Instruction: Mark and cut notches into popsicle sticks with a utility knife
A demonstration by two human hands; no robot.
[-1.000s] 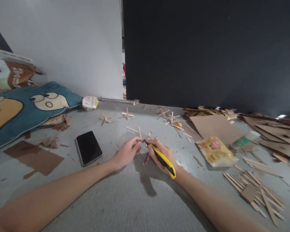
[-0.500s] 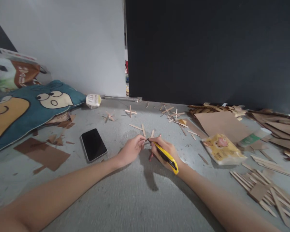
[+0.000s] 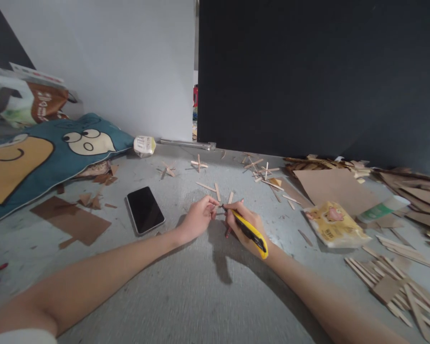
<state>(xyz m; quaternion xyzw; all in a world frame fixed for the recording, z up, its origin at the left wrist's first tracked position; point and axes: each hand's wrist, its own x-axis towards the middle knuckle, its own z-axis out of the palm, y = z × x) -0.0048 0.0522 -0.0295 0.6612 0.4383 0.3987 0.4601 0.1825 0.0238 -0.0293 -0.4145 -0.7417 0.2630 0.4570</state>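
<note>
My right hand (image 3: pixel 245 222) is closed around a yellow and black utility knife (image 3: pixel 253 233), its tip end pointing toward my left hand. A thin reddish-brown stick (image 3: pixel 228 232) shows below the right fingers; whether they hold it I cannot tell. My left hand (image 3: pixel 199 217) is pinched shut just left of the knife's tip, on something too small to make out. Just beyond both hands lie several light wooden sticks (image 3: pixel 218 192), flat on the grey table (image 3: pixel 186 296).
A phone (image 3: pixel 145 210) lies left of my hands, near cardboard pieces (image 3: pixel 71 220) and a blue pillow (image 3: pixel 57 167). Small crossed-stick shapes (image 3: pixel 199 165) stand at the back. On the right are a tissue pack (image 3: pixel 335 224), a green-white tube (image 3: pixel 383 209) and a stick pile (image 3: pixel 390 289).
The view has turned slightly left, so the surroundings sit further right. Both hands keep nearly the same pose, with the utility knife still in my right hand.
</note>
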